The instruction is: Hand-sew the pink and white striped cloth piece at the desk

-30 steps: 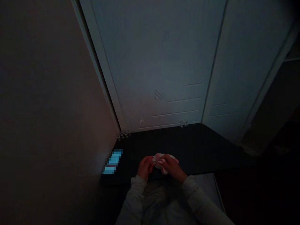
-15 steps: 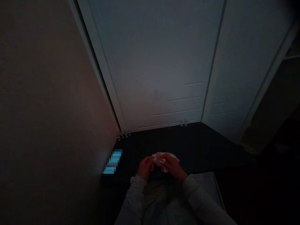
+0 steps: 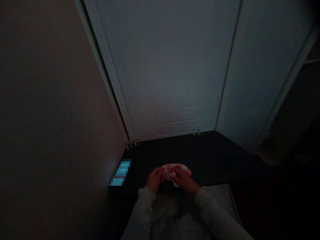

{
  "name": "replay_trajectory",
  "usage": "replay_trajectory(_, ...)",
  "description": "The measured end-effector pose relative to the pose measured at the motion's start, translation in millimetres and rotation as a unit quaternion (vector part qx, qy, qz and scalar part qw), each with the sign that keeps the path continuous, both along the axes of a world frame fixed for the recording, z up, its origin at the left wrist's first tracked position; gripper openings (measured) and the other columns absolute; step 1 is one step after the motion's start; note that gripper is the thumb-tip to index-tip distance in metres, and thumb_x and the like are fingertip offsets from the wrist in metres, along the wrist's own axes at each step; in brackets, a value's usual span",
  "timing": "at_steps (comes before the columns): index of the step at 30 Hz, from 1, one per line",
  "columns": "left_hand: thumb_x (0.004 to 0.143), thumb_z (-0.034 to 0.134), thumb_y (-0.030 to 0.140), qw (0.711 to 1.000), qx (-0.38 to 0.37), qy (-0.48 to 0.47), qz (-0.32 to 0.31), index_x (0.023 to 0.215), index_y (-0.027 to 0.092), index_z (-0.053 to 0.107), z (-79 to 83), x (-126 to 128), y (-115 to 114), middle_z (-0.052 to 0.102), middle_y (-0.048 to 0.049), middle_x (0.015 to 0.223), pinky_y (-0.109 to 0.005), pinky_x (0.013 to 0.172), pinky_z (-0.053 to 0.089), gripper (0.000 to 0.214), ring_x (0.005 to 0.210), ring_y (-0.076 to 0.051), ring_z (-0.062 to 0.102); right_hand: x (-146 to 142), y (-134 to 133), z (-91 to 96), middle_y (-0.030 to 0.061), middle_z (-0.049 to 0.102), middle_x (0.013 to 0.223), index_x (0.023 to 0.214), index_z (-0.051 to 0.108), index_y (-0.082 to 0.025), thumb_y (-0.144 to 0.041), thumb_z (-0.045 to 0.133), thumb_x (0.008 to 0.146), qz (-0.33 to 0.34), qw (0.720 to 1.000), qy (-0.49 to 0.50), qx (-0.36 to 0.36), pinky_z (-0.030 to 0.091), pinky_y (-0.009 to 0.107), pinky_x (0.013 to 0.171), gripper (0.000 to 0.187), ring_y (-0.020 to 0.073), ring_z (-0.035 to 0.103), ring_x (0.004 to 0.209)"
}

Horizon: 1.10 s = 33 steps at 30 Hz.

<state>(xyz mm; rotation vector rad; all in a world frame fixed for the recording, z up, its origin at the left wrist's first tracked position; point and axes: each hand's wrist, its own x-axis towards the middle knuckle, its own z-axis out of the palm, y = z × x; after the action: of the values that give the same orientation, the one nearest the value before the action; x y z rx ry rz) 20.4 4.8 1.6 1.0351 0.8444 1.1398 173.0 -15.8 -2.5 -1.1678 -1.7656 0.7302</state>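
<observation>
A crumpled pink and white cloth (image 3: pixel 185 168) is between my two hands, over the near part of the dark tabletop. My left hand (image 3: pixel 155 178) pinches its left end with the fingertips. My right hand (image 3: pixel 183 178) grips the bunched middle, and folds of the cloth stick out beyond and below the fingers. The dim light hides finer detail of the cloth and of the fingertips.
Along the left wall a glowing, pixelated screen (image 3: pixel 120 172) lies on the dark tabletop (image 3: pixel 212 153). Small clear objects (image 3: pixel 132 144) stand in the back left corner, others (image 3: pixel 196 131) by the white panel (image 3: pixel 162 66). A pale flat surface (image 3: pixel 222 193) is below the right forearm.
The cloth's folds have shifted and more of it hangs below my right hand. Both hands stay nearly in place.
</observation>
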Motion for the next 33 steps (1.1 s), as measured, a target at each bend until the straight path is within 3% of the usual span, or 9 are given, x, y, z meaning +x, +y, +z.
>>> replay_trajectory(7,0.057,0.06,0.042,1.0,-0.01,-0.006,0.017,0.082,0.011,0.054,1.0,2,1,0.05,0.0007,0.058,-0.021,0.045,0.029,0.04,0.047,-0.007,0.041,-2,-6,6.3,0.004,0.056,0.073,0.077,0.055,-0.014,-0.03,0.039,0.076,-0.022,1.0,0.005,0.014,0.038,0.025,0.061,0.022,0.0136,0.05,0.068)
replay_trajectory(13,0.058,0.057,0.046,0.999,-0.027,0.022,0.037,0.074,0.013,0.052,1.6,4,1,0.046,0.0035,0.052,-0.018,0.038,0.018,0.037,0.041,-0.004,0.034,-2,-6,7.8,0.0025,0.054,0.069,0.07,0.053,-0.015,-0.033,0.043,0.073,-0.051,0.999,0.014,0.01,0.037,0.025,0.06,0.021,0.0136,0.049,0.066)
replay_trajectory(18,0.058,0.057,0.046,0.998,-0.035,0.049,0.022,0.079,0.012,0.054,1.4,2,2,0.045,0.0031,0.053,-0.018,0.036,0.016,0.04,0.039,-0.003,0.033,0,-7,11.0,0.0027,0.056,0.07,0.073,0.055,-0.015,-0.034,0.044,0.073,-0.047,0.998,0.029,-0.001,0.038,0.025,0.06,0.022,0.0139,0.05,0.067)
replay_trajectory(25,0.059,0.059,0.042,0.999,-0.033,0.022,0.005,0.08,0.011,0.057,2.4,0,2,0.051,-0.0003,0.061,-0.018,0.038,0.021,0.038,0.041,-0.003,0.036,0,-2,8.5,0.0053,0.059,0.084,0.082,0.059,-0.016,-0.031,0.049,0.07,-0.057,0.997,0.041,0.021,0.039,0.029,0.072,0.022,0.0174,0.051,0.081)
replay_trajectory(33,0.057,0.064,0.033,0.999,-0.035,-0.033,-0.005,0.087,0.012,0.059,6.6,-3,-3,0.057,-0.0061,0.08,-0.02,0.047,0.031,0.038,0.05,-0.005,0.043,3,5,-4.2,0.006,0.061,0.073,0.074,0.061,-0.014,-0.029,0.039,0.076,-0.003,1.0,-0.013,0.025,0.04,0.028,0.065,0.027,0.0161,0.053,0.07)
